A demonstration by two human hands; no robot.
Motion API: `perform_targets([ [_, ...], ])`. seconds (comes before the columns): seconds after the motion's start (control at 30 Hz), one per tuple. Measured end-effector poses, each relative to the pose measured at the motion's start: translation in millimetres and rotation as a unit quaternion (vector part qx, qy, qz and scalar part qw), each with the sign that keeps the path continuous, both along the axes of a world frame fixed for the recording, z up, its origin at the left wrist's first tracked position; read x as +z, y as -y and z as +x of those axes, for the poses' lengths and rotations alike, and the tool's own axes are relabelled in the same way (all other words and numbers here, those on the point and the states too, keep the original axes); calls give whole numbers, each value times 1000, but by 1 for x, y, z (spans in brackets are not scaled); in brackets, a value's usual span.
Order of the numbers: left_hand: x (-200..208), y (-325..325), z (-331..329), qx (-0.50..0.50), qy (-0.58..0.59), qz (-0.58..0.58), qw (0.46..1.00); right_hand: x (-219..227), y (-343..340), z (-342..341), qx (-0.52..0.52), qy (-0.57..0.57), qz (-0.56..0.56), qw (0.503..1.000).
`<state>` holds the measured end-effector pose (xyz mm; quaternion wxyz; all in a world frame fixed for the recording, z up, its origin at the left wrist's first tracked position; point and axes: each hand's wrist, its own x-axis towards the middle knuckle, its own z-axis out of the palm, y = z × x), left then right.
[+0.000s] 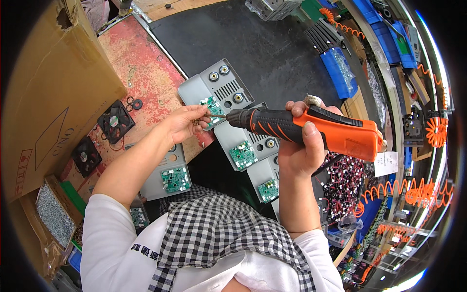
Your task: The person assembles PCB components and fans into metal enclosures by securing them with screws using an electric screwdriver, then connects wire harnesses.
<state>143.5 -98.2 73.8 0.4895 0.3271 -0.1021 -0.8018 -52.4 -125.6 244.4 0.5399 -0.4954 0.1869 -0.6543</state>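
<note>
My right hand [302,151] is wrapped round an orange and black electric screwdriver [340,136], held nearly level and pointing left. Its thin bit [217,116] reaches the pinched fingertips of my left hand [187,120]; whatever small piece they hold is hidden. Right beneath lies a grey metal panel [198,87] with slots, round fittings and a green circuit board [213,105], partly covered by my left fingers. Similar panels overlap in a row toward me, carrying more circuit boards [243,155]. Left of them, under my left forearm, another panel [155,191] bears its own circuit board [175,180].
A tall cardboard box [63,97] stands on the left, with black fans [116,120] beside it on the worn red surface [141,58]. A tray of small metal parts [54,214] sits lower left. Rightward are a blue bin [339,73], bundled wires [345,180] and orange coiled hoses [418,190].
</note>
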Motion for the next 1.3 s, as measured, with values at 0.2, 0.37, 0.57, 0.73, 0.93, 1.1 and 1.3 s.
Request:
perform_targets([
  [0.2,2,-1,1,7,11,47,999,-1,2,4,5,-10,-14,1000],
  [0.37,-4,0,5,10,51,48,997,-2,4,12,21,-7,-15,1000],
  [0.57,-17,4,31,35,194,148,969,-6,23,27,-24,-55,-25,998],
  [0.73,-33,16,27,-21,316,157,935,-27,46,41,-51,-129,7,990],
  [0.93,-40,32,16,-71,332,191,921,-44,58,54,-28,-135,47,989],
  [1.1,-49,34,12,-35,328,162,930,-40,64,60,-2,-182,40,982],
  [1.3,-62,33,12,9,318,155,935,-23,54,83,69,-296,29,952],
])
